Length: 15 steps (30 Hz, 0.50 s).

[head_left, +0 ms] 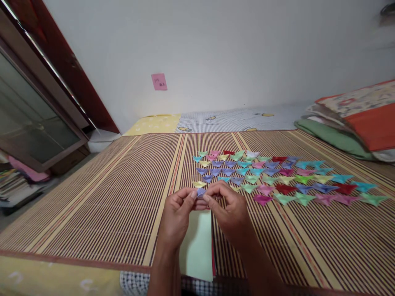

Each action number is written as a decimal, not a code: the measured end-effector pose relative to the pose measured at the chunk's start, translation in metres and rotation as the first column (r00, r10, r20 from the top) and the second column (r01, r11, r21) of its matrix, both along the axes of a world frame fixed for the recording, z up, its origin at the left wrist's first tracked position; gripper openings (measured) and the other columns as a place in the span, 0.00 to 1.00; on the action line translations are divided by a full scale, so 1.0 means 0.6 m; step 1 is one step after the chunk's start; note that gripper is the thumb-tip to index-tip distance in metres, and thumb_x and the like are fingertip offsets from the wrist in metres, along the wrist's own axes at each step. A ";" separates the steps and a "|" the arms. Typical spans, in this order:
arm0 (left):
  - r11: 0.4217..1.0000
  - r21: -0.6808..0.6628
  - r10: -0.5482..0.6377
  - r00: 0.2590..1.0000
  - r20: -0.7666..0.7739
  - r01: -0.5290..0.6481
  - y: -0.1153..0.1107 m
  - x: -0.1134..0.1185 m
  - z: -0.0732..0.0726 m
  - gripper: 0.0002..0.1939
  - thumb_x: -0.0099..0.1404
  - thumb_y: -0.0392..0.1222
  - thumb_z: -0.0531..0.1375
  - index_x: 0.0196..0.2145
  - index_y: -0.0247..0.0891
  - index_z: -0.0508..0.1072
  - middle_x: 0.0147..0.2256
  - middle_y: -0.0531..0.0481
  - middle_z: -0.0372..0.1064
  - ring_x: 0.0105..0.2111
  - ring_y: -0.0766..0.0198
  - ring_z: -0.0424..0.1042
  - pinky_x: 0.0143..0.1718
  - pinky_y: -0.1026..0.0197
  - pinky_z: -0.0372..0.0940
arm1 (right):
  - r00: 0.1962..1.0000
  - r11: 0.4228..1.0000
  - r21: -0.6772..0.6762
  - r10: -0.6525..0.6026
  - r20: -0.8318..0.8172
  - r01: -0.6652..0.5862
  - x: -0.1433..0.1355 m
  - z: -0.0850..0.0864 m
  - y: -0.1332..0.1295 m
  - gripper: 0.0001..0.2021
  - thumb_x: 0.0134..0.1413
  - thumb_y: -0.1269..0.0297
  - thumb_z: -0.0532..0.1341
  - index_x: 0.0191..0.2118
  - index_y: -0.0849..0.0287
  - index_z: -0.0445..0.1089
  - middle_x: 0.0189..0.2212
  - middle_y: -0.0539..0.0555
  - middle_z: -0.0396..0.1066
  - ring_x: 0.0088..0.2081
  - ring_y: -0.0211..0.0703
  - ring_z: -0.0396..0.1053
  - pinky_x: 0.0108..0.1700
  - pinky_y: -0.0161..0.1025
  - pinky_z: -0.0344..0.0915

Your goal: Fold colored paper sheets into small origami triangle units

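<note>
both hands meet near the middle of the view, above a striped mat (111, 193). the left hand (177, 209) has its thumb and forefinger pinched narrow on one end of a small violet-blue folded paper (200, 192), and the right hand (230, 205) pinches the other end in the same way, so the piece sits between the two sets of fingertips. the other fingers of both hands curl in behind it, and how tightly they bend is hard to tell. below the hands, between the forearms, a pale green sheet (197, 246) lies on the mat, with a thin red edge showing along its right side. beyond the hands and to the right, folded paper pieces (285, 180) lie in rows on the mat, in pink, red, yellow, green, turquoise and violet, many of them with pointed ends. a checked cloth (231, 119) and a yellow cloth (154, 123) show past the far edge of the mat. a pile of fabric (370, 123) rests at the far right, and a pink note (159, 82) is on the pale wall (216, 49).
</note>
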State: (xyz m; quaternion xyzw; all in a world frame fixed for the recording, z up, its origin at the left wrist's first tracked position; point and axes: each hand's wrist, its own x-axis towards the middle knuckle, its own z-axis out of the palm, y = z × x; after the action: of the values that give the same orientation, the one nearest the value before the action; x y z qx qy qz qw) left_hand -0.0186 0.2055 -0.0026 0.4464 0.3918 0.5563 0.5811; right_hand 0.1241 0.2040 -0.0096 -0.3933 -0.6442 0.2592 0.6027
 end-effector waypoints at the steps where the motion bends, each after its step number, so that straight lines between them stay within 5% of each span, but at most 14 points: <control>1: 1.000 0.013 0.007 1.000 -0.013 -0.007 0.000 0.000 0.001 0.14 0.60 0.49 0.71 0.34 0.33 0.80 0.29 0.47 0.80 0.27 0.61 0.79 0.34 0.60 0.75 | 1.000 1.000 -0.003 -0.005 0.002 0.005 0.000 0.000 0.000 0.07 0.58 0.74 0.62 0.30 0.57 0.70 0.31 0.50 0.70 0.37 0.43 0.70 0.40 0.40 0.65; 15: 0.996 0.088 0.039 0.993 -0.114 -0.029 -0.007 0.006 0.010 0.11 0.59 0.46 0.71 0.32 0.35 0.81 0.28 0.48 0.79 0.28 0.62 0.78 0.35 0.62 0.74 | 0.991 0.980 -0.199 -0.030 -0.128 0.004 -0.001 -0.015 0.003 0.03 0.55 0.67 0.66 0.34 0.57 0.71 0.27 0.50 0.71 0.29 0.42 0.69 0.32 0.40 0.69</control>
State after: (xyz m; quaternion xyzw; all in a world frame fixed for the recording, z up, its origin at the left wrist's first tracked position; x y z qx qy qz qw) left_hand -0.0147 0.2013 0.0034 0.4959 0.4079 0.5558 0.5279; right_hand 0.1233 0.2056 -0.0187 -0.4391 -0.5711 0.3421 0.6033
